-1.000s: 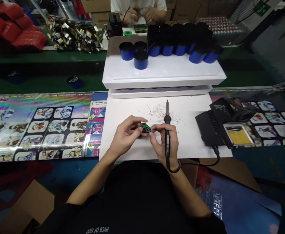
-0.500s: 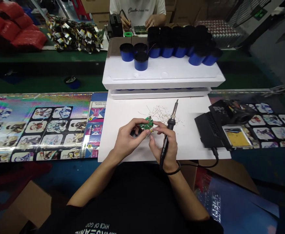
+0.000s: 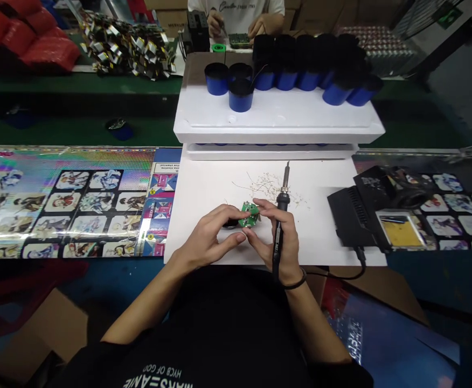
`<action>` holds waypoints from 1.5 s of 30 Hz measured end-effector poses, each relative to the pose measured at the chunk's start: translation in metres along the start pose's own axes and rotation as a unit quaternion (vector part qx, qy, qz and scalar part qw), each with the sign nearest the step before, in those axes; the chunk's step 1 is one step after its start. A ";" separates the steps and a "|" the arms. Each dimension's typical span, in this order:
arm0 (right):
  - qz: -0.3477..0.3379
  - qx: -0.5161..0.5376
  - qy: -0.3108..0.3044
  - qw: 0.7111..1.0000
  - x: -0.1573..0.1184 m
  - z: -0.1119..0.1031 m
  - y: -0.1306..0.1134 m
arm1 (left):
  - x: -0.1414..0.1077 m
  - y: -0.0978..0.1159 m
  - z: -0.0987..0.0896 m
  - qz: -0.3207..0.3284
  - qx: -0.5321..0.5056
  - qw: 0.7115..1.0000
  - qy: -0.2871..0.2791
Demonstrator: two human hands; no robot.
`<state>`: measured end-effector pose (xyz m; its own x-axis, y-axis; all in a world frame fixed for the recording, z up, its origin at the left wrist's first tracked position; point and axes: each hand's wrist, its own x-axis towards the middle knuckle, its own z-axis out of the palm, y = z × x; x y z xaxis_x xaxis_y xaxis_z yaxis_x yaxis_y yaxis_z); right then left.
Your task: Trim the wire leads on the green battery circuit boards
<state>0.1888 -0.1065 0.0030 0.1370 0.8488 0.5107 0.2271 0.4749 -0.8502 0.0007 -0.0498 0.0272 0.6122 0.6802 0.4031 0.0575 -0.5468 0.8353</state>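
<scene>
A small green circuit board (image 3: 249, 214) is held up between my two hands over the white work surface. My left hand (image 3: 209, 234) has its index fingertip on the board's left side, with the thumb just below. A soldering iron (image 3: 283, 202) lies in the grip of my right hand (image 3: 285, 242), its tip pointing up and away from me. The thumb and index finger of that hand also reach the board's right side. Behind my left fingers a dark round object (image 3: 231, 222) is partly hidden.
Wire clippings (image 3: 270, 186) litter the white sheet (image 3: 203, 180). Beyond stands a white foam tray (image 3: 276, 121) with several blue cups (image 3: 241, 97). At right sit a black soldering station (image 3: 347, 215) and a yellow sponge tray (image 3: 401, 230). A co-worker's hands (image 3: 262, 24) work across the bench.
The circuit board has been turned and now shows more of its green face. My left thumb has moved off the board, downward. The view has shifted slightly.
</scene>
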 end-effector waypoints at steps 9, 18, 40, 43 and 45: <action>0.027 -0.064 0.018 0.997 -0.011 -0.026 0.012 | -0.022 -0.032 0.020 -0.194 0.147 0.949 0.202; 0.003 -0.139 -0.009 0.990 -0.010 -0.039 0.012 | -0.006 -0.031 0.011 -0.135 0.041 0.990 -0.028; -0.091 -0.255 -0.157 0.950 -0.003 -0.014 0.016 | -0.013 -0.031 0.021 -0.261 -0.228 0.923 0.165; -0.092 -0.262 -0.160 0.947 -0.001 -0.014 0.015 | -0.013 -0.033 0.022 -0.253 -0.229 0.926 0.161; -0.083 -0.266 -0.159 0.947 0.000 -0.013 0.014 | -0.014 -0.034 0.023 -0.253 -0.233 0.926 0.157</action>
<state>0.2045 -0.1029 -0.0072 -0.2216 0.8395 0.4962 0.6852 0.4961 -0.5332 0.0079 -0.0520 -0.0157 0.3360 0.9401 -0.0570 -0.1167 0.1016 0.9880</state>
